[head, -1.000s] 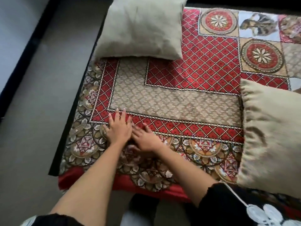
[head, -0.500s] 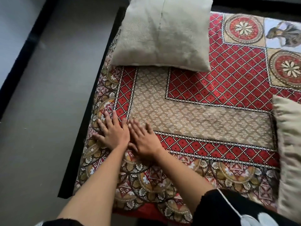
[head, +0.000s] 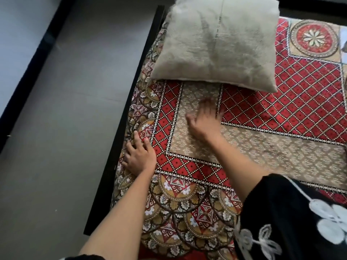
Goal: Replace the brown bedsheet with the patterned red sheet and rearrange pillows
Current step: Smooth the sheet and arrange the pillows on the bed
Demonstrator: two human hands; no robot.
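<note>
The patterned red sheet (head: 281, 109) covers the bed, red diamonds inside a beige band and a floral border. A beige pillow (head: 217, 44) lies on it near the far left corner. My left hand (head: 139, 156) presses flat on the floral border close to the bed's left edge, fingers straight. Blurred by motion, my right hand (head: 204, 122) lies flat on the beige band just below the pillow, fingers spread. No brown bedsheet is in view.
The black bed frame (head: 131, 102) runs along the sheet's left side. Grey floor (head: 65, 128) lies to the left, bounded by a dark skirting and a pale wall (head: 16, 34). My black sleeve with white flowers (head: 293, 218) fills the lower right.
My hands were side by side; now my right hand has slid up towards the pillow while my left has shifted to the sheet's left edge. The second pillow has left the view.
</note>
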